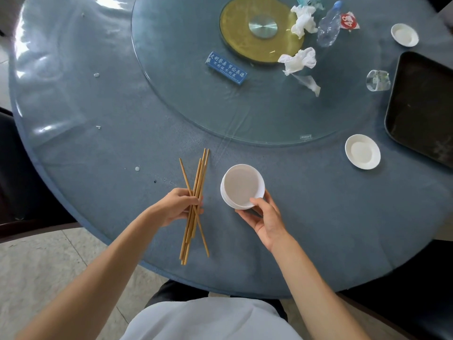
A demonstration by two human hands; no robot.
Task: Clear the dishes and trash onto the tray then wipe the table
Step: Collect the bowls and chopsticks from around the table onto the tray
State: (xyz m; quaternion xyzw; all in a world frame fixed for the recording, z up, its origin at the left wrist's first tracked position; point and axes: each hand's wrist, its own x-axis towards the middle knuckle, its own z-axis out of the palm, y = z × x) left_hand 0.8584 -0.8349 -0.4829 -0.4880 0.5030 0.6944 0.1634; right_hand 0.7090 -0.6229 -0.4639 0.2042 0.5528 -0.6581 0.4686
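over the near edge of the table [318,229], my left hand [177,207] grips a bundle of chopsticks [196,204] and my right hand [266,218] pinches the stacked white bowls [241,186]. i judge we're mid-collection; next both loads must travel right to the black tray [424,106], which holds nothing visible.

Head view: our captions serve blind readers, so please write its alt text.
A person's left hand grips tan wooden chopsticks while the right hand holds stacked white bowls over a round blue table; a black tray waits at right.
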